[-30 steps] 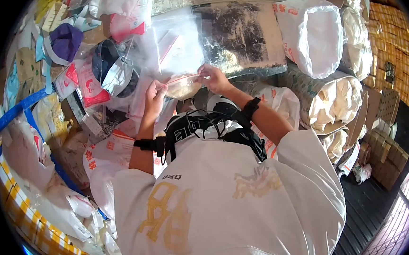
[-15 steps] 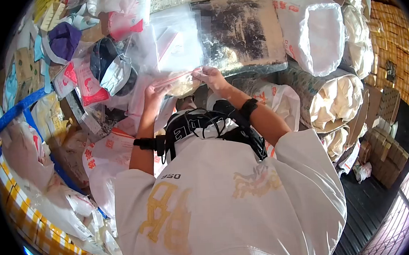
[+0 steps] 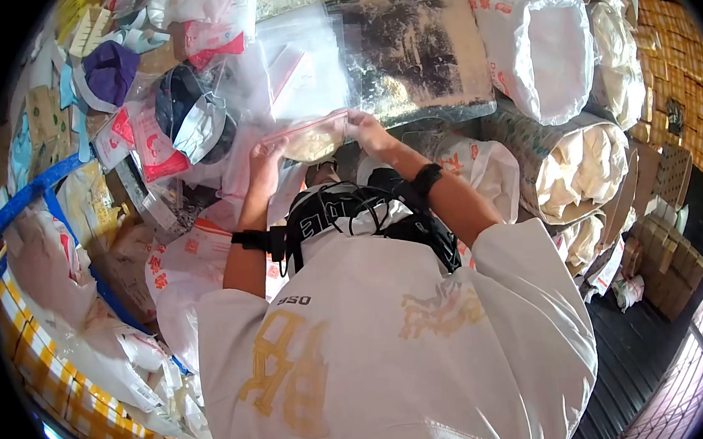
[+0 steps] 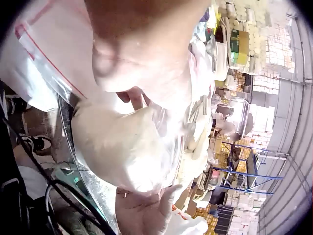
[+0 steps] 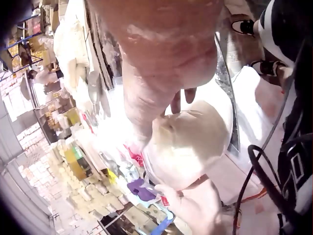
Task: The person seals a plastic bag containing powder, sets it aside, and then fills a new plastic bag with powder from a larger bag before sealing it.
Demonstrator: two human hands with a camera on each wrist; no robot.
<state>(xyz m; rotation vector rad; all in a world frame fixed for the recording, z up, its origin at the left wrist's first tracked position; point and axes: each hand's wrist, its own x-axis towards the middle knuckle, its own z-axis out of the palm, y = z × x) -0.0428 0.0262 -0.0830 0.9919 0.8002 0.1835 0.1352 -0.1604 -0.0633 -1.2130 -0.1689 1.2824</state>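
A clear zip bag point(image 3: 313, 143) with a red line along its top edge hangs between both hands, low over the near edge of the worktop. Inside it is a soft, rounded, cream-coloured thing point(image 4: 122, 142), whose exact kind I cannot tell. My left hand point(image 3: 264, 164) pinches the bag's left top corner. At the opposite corner my right hand point(image 3: 368, 133) holds the red-lined edge, which stretches nearly straight between them. The right wrist view shows the cream bulge point(image 5: 195, 137) below my right hand, with the left thumb and fingers at its far side.
Flat clear bags point(image 3: 304, 68) lie just beyond the hands on a worn, dark-stained board point(image 3: 414, 60). A white-lined open sack point(image 3: 552, 63) stands to the right, above a carton point(image 3: 576, 171) of cream pieces. Leftward are a purple cap point(image 3: 113, 70), bagged items and a blue frame point(image 3: 39, 180).
The red-lined edge was slanted and held close between the fingers. My right hand has slid outward to its corner, and the edge is now drawn longer and straighter, with the bag more visible.
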